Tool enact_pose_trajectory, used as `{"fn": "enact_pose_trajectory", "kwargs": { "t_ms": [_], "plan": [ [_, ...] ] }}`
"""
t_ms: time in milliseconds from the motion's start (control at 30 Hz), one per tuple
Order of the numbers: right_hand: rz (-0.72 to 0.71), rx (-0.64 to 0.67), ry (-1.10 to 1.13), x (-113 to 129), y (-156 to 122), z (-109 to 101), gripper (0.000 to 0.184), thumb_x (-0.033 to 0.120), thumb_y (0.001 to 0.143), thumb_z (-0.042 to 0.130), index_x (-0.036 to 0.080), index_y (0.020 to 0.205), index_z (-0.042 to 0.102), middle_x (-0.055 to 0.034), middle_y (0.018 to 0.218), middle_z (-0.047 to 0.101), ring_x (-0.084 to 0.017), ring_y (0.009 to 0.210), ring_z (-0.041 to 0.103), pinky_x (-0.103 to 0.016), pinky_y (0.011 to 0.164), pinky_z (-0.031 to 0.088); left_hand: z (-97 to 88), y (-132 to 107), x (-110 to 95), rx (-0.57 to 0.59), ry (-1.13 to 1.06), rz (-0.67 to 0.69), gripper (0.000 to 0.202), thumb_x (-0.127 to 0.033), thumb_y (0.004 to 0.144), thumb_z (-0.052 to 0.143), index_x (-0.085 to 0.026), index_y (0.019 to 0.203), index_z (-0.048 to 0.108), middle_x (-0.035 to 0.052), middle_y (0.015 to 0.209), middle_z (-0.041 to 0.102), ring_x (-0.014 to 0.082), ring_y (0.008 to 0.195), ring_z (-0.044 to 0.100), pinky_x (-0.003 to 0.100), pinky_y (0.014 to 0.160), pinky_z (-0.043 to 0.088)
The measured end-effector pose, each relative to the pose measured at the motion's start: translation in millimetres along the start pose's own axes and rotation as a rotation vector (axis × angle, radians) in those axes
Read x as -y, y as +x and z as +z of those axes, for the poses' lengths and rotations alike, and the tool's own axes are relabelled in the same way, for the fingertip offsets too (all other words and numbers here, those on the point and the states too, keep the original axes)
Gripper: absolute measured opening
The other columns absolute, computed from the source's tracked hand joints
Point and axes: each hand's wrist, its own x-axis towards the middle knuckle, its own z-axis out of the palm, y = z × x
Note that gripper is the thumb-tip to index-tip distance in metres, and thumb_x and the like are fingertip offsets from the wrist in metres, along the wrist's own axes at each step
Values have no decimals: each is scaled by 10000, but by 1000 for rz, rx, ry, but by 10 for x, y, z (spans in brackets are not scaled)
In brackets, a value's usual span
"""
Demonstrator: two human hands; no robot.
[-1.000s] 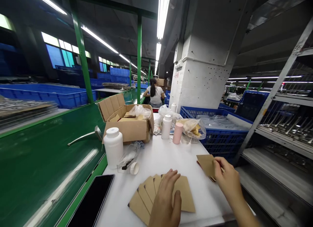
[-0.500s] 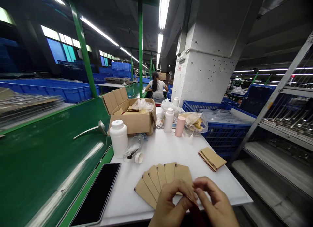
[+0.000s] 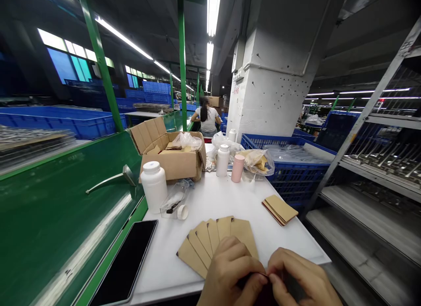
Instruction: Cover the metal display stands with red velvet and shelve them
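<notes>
Low in the head view, my left hand (image 3: 230, 271) and my right hand (image 3: 302, 275) meet, with fingertips pinched on a small dark red item (image 3: 263, 293). Most of that item is hidden by my fingers and its kind is unclear. Just above my left hand, several kraft paper envelopes (image 3: 210, 240) lie fanned on the white table (image 3: 210, 196), and my left hand overlaps their lower edge. A small stack of kraft envelopes (image 3: 279, 209) lies to the right, apart from both hands.
A black phone (image 3: 125, 262) lies at the table's left edge. A large white bottle (image 3: 154, 186), an open cardboard box (image 3: 171, 165), a smaller white bottle (image 3: 222, 161) and a pink cylinder (image 3: 237, 168) stand beyond. A blue crate (image 3: 289, 178) and metal shelving (image 3: 362, 209) are right; a green conveyor (image 3: 59, 218) is left.
My right hand has left the envelope stack on the table and joined my left hand at the near edge. Both now pinch the dark red item, and the view has shifted slightly.
</notes>
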Motion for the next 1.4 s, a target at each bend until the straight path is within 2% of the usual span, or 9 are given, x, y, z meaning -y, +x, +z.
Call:
{"fn": "enact_pose_trajectory", "kwargs": {
  "t_ms": [267, 633, 833, 967, 1067, 1167, 1233, 1333, 1400],
  "plan": [
    [-26, 115, -41, 13, 48, -97, 154, 84, 790, 495, 197, 690, 528, 23, 612, 599, -97, 535, 583, -146, 493, 438, -37, 5, -62, 70, 54, -19, 82, -162, 819, 600, -198, 776, 659, 33, 756, 558, 176, 776, 511, 326, 715, 378],
    [104, 192, 110, 30, 51, -104, 151, 83, 738, 551, 217, 676, 583, 10, 628, 627, -138, 550, 593, -191, 516, 454, -59, -5, -79, 87, 124, -35, 103, -97, 719, 651, -199, 719, 658, 32, 808, 569, 184, 815, 537, 322, 733, 408],
    [219, 268, 195, -8, 40, -90, 140, 175, 800, 509, 204, 668, 549, 7, 644, 587, -136, 595, 543, -210, 553, 410, -86, 6, -90, 123, 114, -50, 99, -104, 746, 667, -202, 761, 655, 28, 840, 564, 187, 846, 527, 324, 752, 405],
    [357, 258, 368, -100, -2, 35, 145, 235, 792, 497, 189, 660, 538, 7, 638, 522, -133, 620, 478, -219, 573, 371, -89, 6, -59, 109, 98, -44, 119, -71, 750, 648, -188, 743, 622, 20, 813, 539, 176, 831, 514, 314, 750, 404],
    [496, 299, 538, -96, 17, 80, 169, 287, 796, 490, 178, 668, 505, 19, 619, 452, -118, 606, 426, -223, 571, 338, -84, 4, -36, 105, 82, -62, 156, -46, 724, 668, -191, 735, 610, 9, 805, 531, 169, 829, 513, 312, 767, 404],
    [549, 316, 651, -79, 54, 87, 200, 331, 798, 515, 176, 676, 481, 37, 598, 399, -100, 576, 374, -217, 545, 299, -69, -5, -6, 115, 75, -63, 192, -26, 710, 675, -197, 740, 594, -1, 795, 526, 165, 823, 517, 309, 778, 407],
    [572, 294, 707, -95, 51, 108, 228, 358, 797, 546, 178, 680, 470, 44, 587, 397, -91, 555, 371, -209, 531, 295, -47, -17, 24, 67, 65, -77, 250, -33, 690, 700, -205, 815, 568, 7, 855, 536, 174, 855, 524, 305, 781, 426],
    [601, 216, 847, -154, -9, 196, 289, 422, 790, 590, 185, 689, 458, 55, 551, 411, -74, 483, 359, -195, 475, 285, 0, -34, 63, -171, 103, -90, 481, -88, 612, 792, -209, 962, 484, 63, 1051, 522, 229, 1006, 512, 355, 860, 449],
    [625, 107, 930, -188, -63, 277, 329, 474, 783, 612, 185, 705, 474, 56, 535, 425, -67, 447, 349, -186, 439, 263, 42, -33, 68, -253, 132, -75, 467, -96, 628, 786, -209, 956, 474, 68, 1042, 518, 229, 999, 521, 356, 849, 463]
  ]
}}
